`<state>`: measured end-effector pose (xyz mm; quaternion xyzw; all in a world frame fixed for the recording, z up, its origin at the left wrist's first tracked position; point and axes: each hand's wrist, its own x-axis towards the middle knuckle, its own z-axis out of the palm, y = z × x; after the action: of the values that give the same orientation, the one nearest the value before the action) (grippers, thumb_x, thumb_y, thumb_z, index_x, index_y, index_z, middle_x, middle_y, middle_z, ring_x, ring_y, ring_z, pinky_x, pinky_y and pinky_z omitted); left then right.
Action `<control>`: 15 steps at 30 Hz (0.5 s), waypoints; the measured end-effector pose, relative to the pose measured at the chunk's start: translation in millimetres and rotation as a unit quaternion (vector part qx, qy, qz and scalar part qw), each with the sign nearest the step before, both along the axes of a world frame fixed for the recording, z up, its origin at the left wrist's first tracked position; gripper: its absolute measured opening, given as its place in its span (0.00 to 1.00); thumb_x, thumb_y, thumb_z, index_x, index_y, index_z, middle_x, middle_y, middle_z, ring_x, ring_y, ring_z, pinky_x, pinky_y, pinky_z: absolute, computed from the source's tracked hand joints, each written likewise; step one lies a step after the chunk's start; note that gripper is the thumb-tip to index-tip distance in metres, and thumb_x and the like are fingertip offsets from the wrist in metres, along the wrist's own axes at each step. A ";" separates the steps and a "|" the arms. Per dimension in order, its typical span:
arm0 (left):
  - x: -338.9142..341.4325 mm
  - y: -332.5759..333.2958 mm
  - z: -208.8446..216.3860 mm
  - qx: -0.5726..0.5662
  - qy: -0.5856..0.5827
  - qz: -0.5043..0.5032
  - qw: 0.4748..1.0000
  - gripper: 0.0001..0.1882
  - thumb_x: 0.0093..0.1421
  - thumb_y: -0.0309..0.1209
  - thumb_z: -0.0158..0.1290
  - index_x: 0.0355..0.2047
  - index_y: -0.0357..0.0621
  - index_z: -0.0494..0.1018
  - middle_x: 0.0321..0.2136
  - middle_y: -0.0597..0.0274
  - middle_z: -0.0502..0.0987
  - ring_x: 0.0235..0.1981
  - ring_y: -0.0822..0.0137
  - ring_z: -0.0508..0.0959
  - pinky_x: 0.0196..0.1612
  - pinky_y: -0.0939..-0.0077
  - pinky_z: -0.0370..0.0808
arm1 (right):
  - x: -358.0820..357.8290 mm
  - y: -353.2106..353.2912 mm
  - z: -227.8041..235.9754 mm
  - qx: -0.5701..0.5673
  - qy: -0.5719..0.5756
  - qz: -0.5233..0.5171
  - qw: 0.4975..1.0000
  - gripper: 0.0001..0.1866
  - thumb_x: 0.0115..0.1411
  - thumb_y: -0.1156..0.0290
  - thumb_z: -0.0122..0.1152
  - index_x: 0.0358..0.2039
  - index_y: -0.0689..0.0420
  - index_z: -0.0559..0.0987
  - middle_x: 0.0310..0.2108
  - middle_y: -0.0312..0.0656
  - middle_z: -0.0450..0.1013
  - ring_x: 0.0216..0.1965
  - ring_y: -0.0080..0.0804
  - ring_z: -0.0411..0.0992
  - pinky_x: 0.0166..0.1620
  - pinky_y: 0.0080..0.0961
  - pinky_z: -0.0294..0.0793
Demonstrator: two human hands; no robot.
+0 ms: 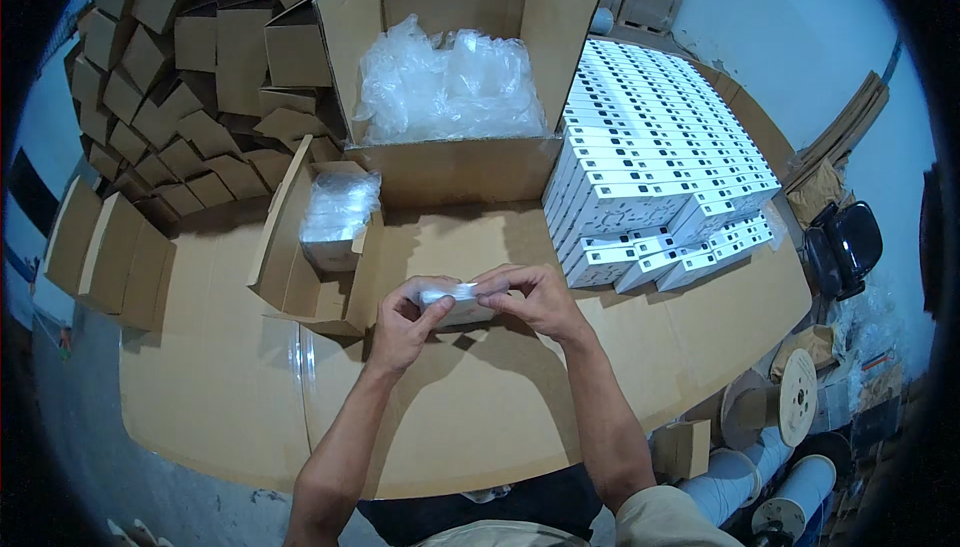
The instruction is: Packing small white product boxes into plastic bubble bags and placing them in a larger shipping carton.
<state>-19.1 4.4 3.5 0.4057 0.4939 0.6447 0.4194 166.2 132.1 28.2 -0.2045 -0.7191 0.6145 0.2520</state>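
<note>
Thumb and fingers closed, the left hand (403,322) holds a small white pack (470,316) and the right hand (541,300) pinches its clear plastic (463,291); the pack is between them, mid-frame. Brown cardboard tabletop (220,357) lies below. White boxes (640,202) stack upper right, brown boxes (240,59) upper left.

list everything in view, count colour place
Wrapped item: one, white, front centre
Narrow carton: one, brown, left of centre
Wrapped packs: several, clear, in narrow carton
Large carton: one, brown, back centre
Plastic bags: many, clear, inside large carton
Slim units: many, white, stacked right
Cartons: many, brown, left and back left
Tabletop: one, brown, across centre
Spools: several, pale, lower right
Chair-like object: one, black, far right
Left hand: one, bare, item's left
Right hand: one, bare, item's right
</note>
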 end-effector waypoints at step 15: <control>6.7 4.9 -7.6 0.020 -0.010 0.143 0.989 0.09 0.63 0.29 0.61 0.32 0.42 0.72 0.35 0.67 0.78 0.34 0.81 0.72 0.39 0.84 0.70 | -8.7 -5.2 -5.2 -0.047 0.039 -0.076 0.995 0.10 0.60 0.73 0.68 0.27 0.59 0.74 0.30 0.34 0.76 0.32 0.18 0.71 0.35 0.20 0.73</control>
<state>-12.4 9.4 -4.1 0.3330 0.5292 0.7120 0.3195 157.5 126.9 23.0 -0.2465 -0.6614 0.6341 0.3158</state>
